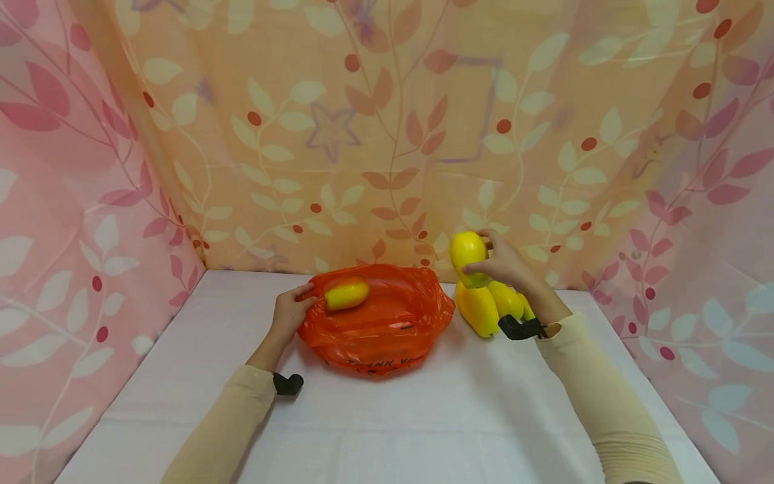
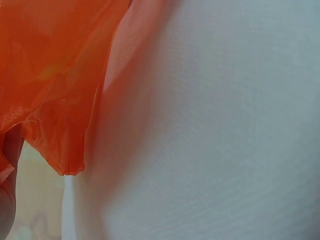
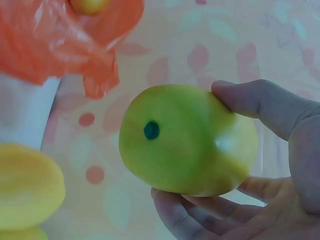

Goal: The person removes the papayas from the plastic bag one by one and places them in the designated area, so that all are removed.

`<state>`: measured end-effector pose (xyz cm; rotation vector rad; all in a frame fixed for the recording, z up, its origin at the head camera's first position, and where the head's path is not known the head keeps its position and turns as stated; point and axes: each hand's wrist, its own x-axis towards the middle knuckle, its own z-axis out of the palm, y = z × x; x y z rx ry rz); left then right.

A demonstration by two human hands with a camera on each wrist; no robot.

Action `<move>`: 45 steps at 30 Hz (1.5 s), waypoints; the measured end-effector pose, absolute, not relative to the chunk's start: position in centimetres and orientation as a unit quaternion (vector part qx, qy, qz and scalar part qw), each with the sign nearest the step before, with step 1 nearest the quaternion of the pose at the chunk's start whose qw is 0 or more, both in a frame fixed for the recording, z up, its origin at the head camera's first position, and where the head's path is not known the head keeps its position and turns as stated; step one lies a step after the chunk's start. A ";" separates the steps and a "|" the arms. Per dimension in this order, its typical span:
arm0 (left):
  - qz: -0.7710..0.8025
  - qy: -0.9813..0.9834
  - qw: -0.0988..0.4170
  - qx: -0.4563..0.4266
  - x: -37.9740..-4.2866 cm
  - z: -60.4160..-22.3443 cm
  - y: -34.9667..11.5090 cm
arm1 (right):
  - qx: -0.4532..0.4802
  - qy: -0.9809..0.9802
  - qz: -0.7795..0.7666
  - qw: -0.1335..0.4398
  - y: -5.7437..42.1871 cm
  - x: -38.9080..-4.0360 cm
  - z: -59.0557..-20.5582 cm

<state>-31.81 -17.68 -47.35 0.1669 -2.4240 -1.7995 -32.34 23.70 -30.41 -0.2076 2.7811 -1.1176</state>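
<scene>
My right hand (image 1: 504, 261) holds a yellow mango-like fruit (image 1: 468, 250) above more yellow fruits. In the right wrist view, the held fruit (image 3: 185, 142) shows a greenish end with a dark green stem spot, and the thumb and fingers grip it from opposite sides. An orange-red plastic bag (image 1: 375, 336) with dark lettering lies spread on the table, its mouth facing up. Pinching its left rim is my left hand (image 1: 290, 314); orange plastic (image 2: 55, 95) hangs around those fingers in the left wrist view. One long yellow fruit (image 1: 347, 294) lies inside the bag near that hand.
Right of the bag, several yellow fruits sit together, with a large one (image 1: 478, 310) in front and another (image 1: 505, 300) partly behind the right wrist. A white cloth covers the table (image 1: 387, 437). Leaf-patterned curtains (image 1: 387, 148) enclose the back and both sides.
</scene>
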 end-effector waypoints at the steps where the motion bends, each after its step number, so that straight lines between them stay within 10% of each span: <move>1: -0.594 -0.800 0.059 0.055 -31.8 -47.3 -17.7 | -0.067 0.923 -0.373 0.068 24.1 -32.3 -30.4; 45: -0.592 -0.801 0.073 0.053 -32.0 -48.0 -18.1 | -0.001 0.935 -0.352 0.049 38.0 -33.1 -34.0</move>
